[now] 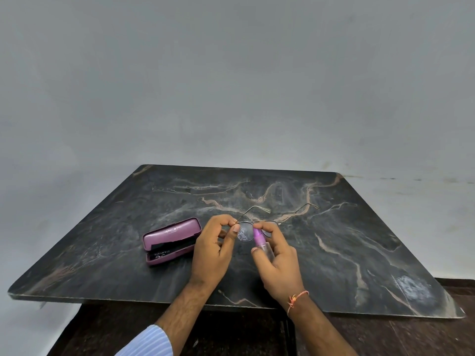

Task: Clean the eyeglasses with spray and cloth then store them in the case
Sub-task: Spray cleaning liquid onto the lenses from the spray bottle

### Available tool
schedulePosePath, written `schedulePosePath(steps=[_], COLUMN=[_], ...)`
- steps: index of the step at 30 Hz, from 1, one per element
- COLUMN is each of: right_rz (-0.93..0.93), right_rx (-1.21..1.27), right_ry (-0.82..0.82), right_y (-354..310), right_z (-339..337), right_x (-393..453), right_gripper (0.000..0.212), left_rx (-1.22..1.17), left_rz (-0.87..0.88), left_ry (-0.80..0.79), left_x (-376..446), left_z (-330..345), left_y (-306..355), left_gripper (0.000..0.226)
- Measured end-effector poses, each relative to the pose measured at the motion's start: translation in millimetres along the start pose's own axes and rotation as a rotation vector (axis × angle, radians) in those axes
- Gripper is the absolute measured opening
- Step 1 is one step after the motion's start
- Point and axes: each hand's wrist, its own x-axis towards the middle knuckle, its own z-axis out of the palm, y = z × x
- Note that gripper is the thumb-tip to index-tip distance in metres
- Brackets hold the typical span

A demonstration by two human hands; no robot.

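above the dark marbled worktop (334,253), the left hand (213,250) pinched the eyeglasses (257,227) at the frame's left corner. the right hand (279,263) had its fingers curled round the spray bottle (262,241), nozzle near the droplet-speckled lens. the pink case (171,240) lay open just left.

The surface (334,240) is dark grey-black stone patterned with pale tan veins. The case (164,233) is glossy pink with a black lining. The spray bottle (264,246) has a purple top over a clear body. The sleeve (149,343) shows light-blue and white stripes, and the wrist thread (295,299) is orange.
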Motion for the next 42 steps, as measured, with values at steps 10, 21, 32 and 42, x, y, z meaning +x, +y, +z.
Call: schedulePosePath(steps=[10,21,32,42], right_rz=[0.035,0.092,0.183,0.106], right_rx=[0.249,-0.077,-0.203,0.034], right_ry=[0.031,0.222,0.254,0.52], right_y=[0,35,43,4], right_z=[-10,-105,-120,-123], right_x=[-2,3,3,-14], right_gripper=[0.051,0.038,0.055,0.042], left_rx=[0.013,0.019,0.021,0.04], left_rz=[-0.015,0.016,-0.012,0.046], left_ry=[0.03,0.038,0.038,0.009], left_x=[1,1,-2,-4], left_z=[0,1,-2,-4], left_y=[-4,-6,-5,0], left_gripper=[0.006,0.015,0.013,0.005])
